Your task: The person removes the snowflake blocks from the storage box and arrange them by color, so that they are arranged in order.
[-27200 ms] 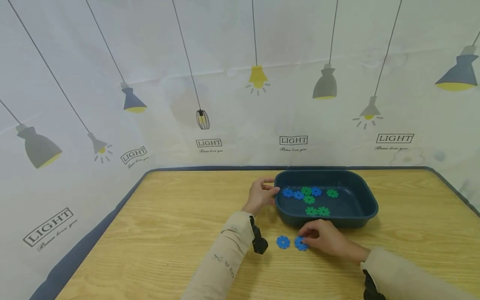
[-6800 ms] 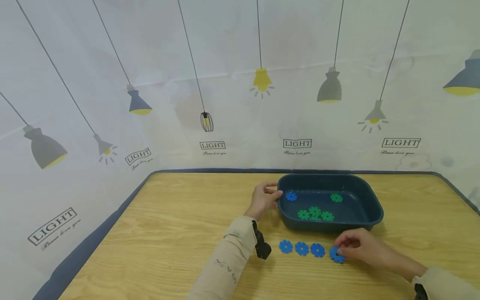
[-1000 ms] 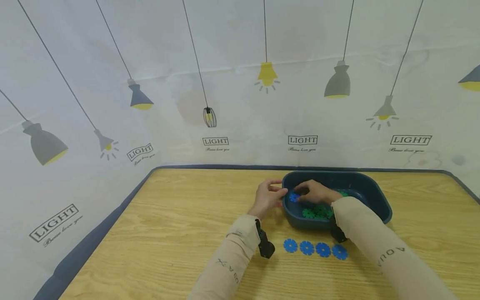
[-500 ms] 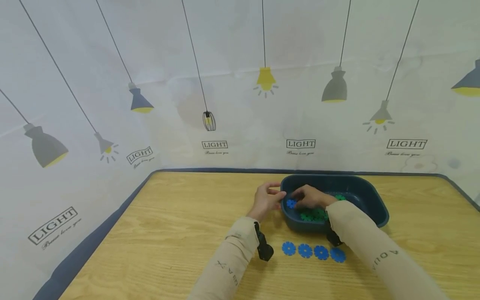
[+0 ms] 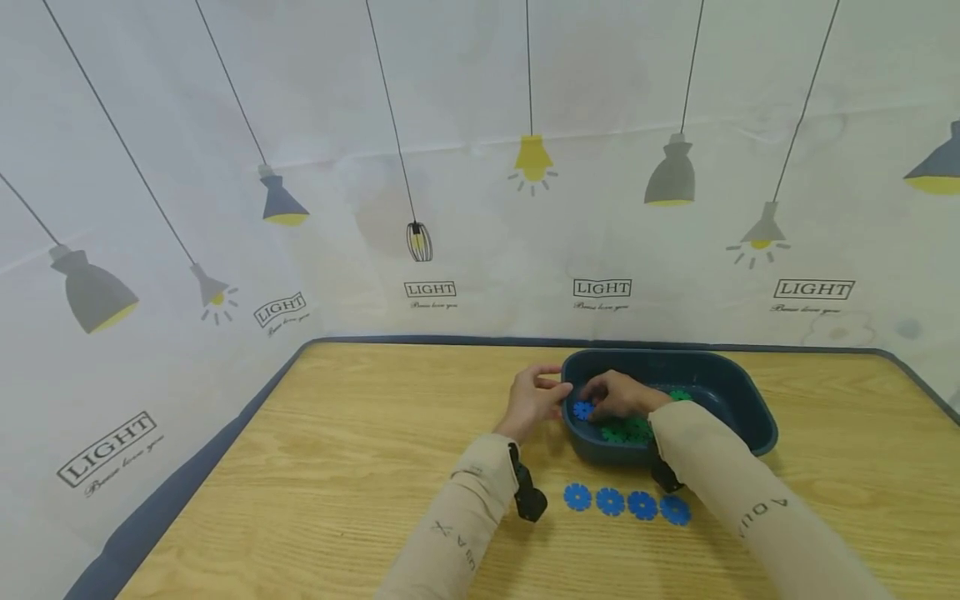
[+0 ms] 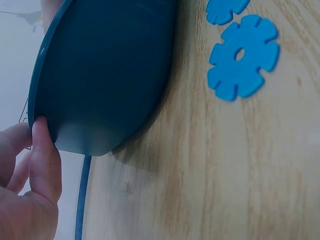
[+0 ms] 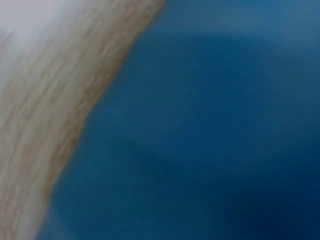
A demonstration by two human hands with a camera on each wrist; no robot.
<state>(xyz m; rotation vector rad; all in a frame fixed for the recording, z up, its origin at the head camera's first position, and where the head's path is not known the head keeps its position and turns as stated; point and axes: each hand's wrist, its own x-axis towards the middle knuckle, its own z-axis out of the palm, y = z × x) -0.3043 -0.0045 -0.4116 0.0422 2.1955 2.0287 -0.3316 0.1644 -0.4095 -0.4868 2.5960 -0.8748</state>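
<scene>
In the head view my left hand [image 5: 531,402] holds the left end of a dark teal plastic basin [image 5: 738,408], thumb and fingers at its rim. The left wrist view shows the fingertips against the basin wall [image 6: 105,75]. My right hand [image 5: 618,395] reaches inside the basin with curled fingers at the edge of a blue notched disc [image 5: 582,410], a flower-shaped piece with a small centre hole. Green notched discs [image 5: 617,434] lie under and beside the right wrist, partly covered. Basin and table fill the blurred right wrist view, which hides the fingers.
In front of the basin several blue notched discs [image 5: 610,502] lie flat in a row on the wooden table [image 5: 360,467]. Another green disc [image 5: 679,396] sits towards the basin's back. A lamp-printed cloth [image 5: 465,208] hangs behind the table.
Over the last second the blue disc in the basin has slid slightly towards the front under the right fingers. Earlier, the right hand added blue discs to the row. The left hand stays on the basin.
</scene>
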